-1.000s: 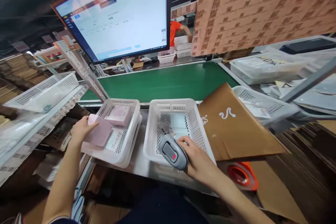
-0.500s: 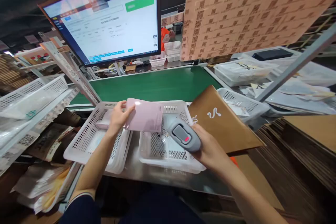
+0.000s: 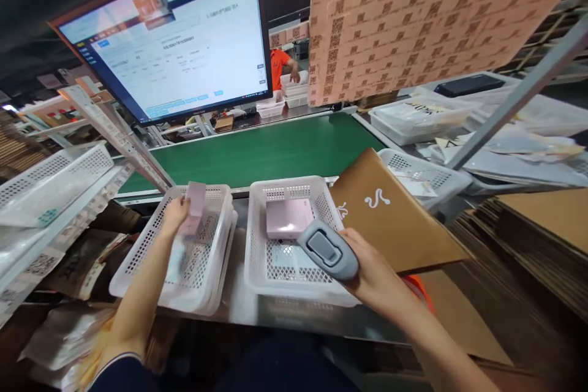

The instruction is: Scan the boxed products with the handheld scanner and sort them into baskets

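Observation:
My right hand (image 3: pixel 374 269) grips a grey handheld barcode scanner (image 3: pixel 327 249) over the front right corner of the middle white basket (image 3: pixel 257 269). A pink flat box (image 3: pixel 289 218) lies inside that basket near its far end. My left hand (image 3: pixel 175 215) holds a second pink box (image 3: pixel 195 202) tilted up on edge over the left white basket (image 3: pixel 138 257), which is stacked on another basket and holds a label sheet.
A green conveyor belt (image 3: pixel 266 150) runs behind the baskets, below a large monitor (image 3: pixel 169 43). A brown folded carton (image 3: pixel 395 214) leans at the right. White trays (image 3: pixel 413 116) and flat cardboard sit further right. A person in orange (image 3: pixel 280 67) works at the far end.
The pink box I held up in front of the scanner now lies in the middle basket. My left hand went back to the left basket and took another pink box. The screen changed.

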The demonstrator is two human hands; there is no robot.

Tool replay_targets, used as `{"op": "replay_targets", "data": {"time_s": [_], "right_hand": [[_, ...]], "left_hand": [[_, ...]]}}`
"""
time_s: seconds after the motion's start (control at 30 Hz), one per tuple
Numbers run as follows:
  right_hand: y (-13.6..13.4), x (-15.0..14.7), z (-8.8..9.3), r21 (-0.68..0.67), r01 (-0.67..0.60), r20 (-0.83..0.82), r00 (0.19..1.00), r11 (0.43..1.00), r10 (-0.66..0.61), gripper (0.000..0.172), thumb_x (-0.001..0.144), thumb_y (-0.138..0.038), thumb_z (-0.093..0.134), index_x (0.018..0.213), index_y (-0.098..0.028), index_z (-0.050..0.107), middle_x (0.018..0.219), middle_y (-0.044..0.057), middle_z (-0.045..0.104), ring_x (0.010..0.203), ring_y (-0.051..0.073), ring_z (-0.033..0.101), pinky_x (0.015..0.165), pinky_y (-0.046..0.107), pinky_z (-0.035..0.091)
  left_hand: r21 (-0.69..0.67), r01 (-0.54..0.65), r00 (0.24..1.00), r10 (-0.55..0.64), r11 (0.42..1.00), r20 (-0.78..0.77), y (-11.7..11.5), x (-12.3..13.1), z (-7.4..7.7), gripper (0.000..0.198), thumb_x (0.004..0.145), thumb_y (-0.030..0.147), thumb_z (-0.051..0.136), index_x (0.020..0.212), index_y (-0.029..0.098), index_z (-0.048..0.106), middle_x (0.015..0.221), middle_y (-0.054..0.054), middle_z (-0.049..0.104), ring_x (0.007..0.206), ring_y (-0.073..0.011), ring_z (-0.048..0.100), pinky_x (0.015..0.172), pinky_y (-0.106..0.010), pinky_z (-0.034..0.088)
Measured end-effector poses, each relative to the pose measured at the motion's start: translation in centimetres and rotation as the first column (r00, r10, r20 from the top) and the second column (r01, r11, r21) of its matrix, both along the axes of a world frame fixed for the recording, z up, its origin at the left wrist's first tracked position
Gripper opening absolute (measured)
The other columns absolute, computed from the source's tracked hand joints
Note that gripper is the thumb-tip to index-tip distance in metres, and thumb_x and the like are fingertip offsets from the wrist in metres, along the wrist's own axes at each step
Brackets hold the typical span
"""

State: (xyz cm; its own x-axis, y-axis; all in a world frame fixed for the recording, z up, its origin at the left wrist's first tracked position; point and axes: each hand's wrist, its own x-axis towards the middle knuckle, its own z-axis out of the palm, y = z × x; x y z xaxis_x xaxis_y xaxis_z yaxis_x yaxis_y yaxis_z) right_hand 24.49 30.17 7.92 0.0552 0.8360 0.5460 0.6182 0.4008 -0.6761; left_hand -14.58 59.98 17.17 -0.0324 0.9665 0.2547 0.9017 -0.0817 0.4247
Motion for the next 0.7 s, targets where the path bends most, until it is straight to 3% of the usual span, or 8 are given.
{"op": "replay_targets", "data": {"time_s": [0.1, 0.2, 0.27, 0.37, 0.47, 0.57, 0.63, 0.7], "right_hand": [[2.3, -1.9, 2.2, -0.032, -0.131, -0.026, 0.991, 0.991, 0.13, 0.012, 0.083, -0.02, 0.056, 0.094, -0.019, 0.059, 0.097, 0.006, 0.055, 0.082, 0.02, 0.058, 0.069, 0.03, 0.045], [3.7, -3.8, 4.4, -0.063, -0.249, -0.045, 0.968, 0.966, 0.246, 0.012, 0.081, -0.014, 0.061, 0.09, -0.019, 0.056, 0.095, 0.005, 0.053, 0.081, 0.019, 0.055, 0.07, 0.031, 0.041], [4.0, -4.7, 5.5, -0.071, -0.308, -0.04, 0.951, 0.949, 0.306, 0.018, 0.078, -0.009, 0.064, 0.088, -0.019, 0.054, 0.095, 0.003, 0.052, 0.08, 0.018, 0.054, 0.069, 0.03, 0.039], [3.5, -4.8, 5.9, -0.115, -0.292, 0.014, 0.955, 0.949, 0.296, 0.021, 0.078, -0.008, 0.065, 0.091, -0.019, 0.054, 0.098, 0.003, 0.05, 0.078, 0.017, 0.053, 0.067, 0.03, 0.035], [2.6, -2.9, 4.8, -0.153, -0.145, 0.047, 0.987, 0.978, 0.154, 0.017, 0.082, -0.012, 0.063, 0.096, -0.02, 0.057, 0.098, 0.003, 0.051, 0.078, 0.018, 0.053, 0.067, 0.031, 0.033], [1.8, 0.0, 3.1, -0.217, 0.004, 0.037, 0.999, 0.976, 0.004, 0.01, 0.086, -0.022, 0.063, 0.093, -0.019, 0.056, 0.094, 0.005, 0.055, 0.08, 0.021, 0.056, 0.068, 0.032, 0.034], [1.0, 1.8, 2.1, -0.252, 0.057, 0.014, 0.998, 0.966, -0.055, 0.016, 0.086, -0.032, 0.064, 0.092, -0.019, 0.057, 0.094, 0.006, 0.059, 0.084, 0.024, 0.06, 0.07, 0.034, 0.038], [-0.5, 3.2, 1.4, -0.259, 0.057, -0.03, 0.997, 0.964, -0.067, 0.024, 0.086, -0.042, 0.066, 0.093, -0.02, 0.058, 0.095, 0.008, 0.062, 0.087, 0.027, 0.063, 0.073, 0.037, 0.044]], "left_hand": [[0.02, 0.1, 0.939, -0.101, 0.995, 0.329, -2.1, -1.2, 3.3, 0.055, 0.093, 0.058, 0.049, 0.117, 0.012, 0.068, 0.086, -0.006, 0.07, 0.078, -0.0232, 0.067, 0.068, -0.032, 0.055], [0.099, 0.297, 0.651, -0.277, 0.95, 0.706, -5.2, 0.2, 4.3, 0.072, 0.072, 0.065, 0.076, 0.121, 0.013, 0.069, 0.097, -0.007, 0.077, 0.084, -0.0226, 0.069, 0.069, -0.03, 0.055], [0.147, 0.352, 0.538, -0.328, 0.925, 0.777, -7.1, 2.2, 3.8, 0.072, 0.066, 0.062, 0.085, 0.118, 0.013, 0.072, 0.106, -0.01, 0.08, 0.097, -0.0269, 0.072, 0.079, -0.033, 0.058], [0.158, 0.398, 0.508, -0.361, 0.904, 0.782, -9.4, 5.1, 2.4, 0.064, 0.076, 0.06, 0.08, 0.119, 0.013, 0.075, 0.117, -0.013, 0.08, 0.112, -0.0322, 0.072, 0.093, -0.038, 0.06], [0.14, 0.448, 0.509, -0.38, 0.883, 0.772, -10.9, 6.6, 1.0, 0.052, 0.085, 0.056, 0.071, 0.118, 0.016, 0.077, 0.126, -0.014, 0.078, 0.126, -0.0348, 0.067, 0.104, -0.041, 0.058], [0.129, 0.468, 0.556, -0.405, 0.874, 0.726, -12.0, 7.2, -0.2, 0.041, 0.081, 0.047, 0.077, 0.107, 0.017, 0.082, 0.129, -0.012, 0.078, 0.135, -0.0365, 0.061, 0.115, -0.043, 0.052], [0.108, 0.486, 0.572, -0.409, 0.867, 0.711, -12.6, 8.0, -1.5, 0.038, 0.074, 0.042, 0.082, 0.104, 0.019, 0.083, 0.128, -0.009, 0.078, 0.138, -0.0361, 0.059, 0.122, -0.044, 0.046], [0.061, 0.511, 0.551, -0.381, 0.857, 0.742, -13.6, 9.3, -3.7, 0.038, 0.076, 0.046, 0.08, 0.104, 0.02, 0.083, 0.123, -0.008, 0.08, 0.134, -0.0361, 0.062, 0.12, -0.047, 0.048]]}}
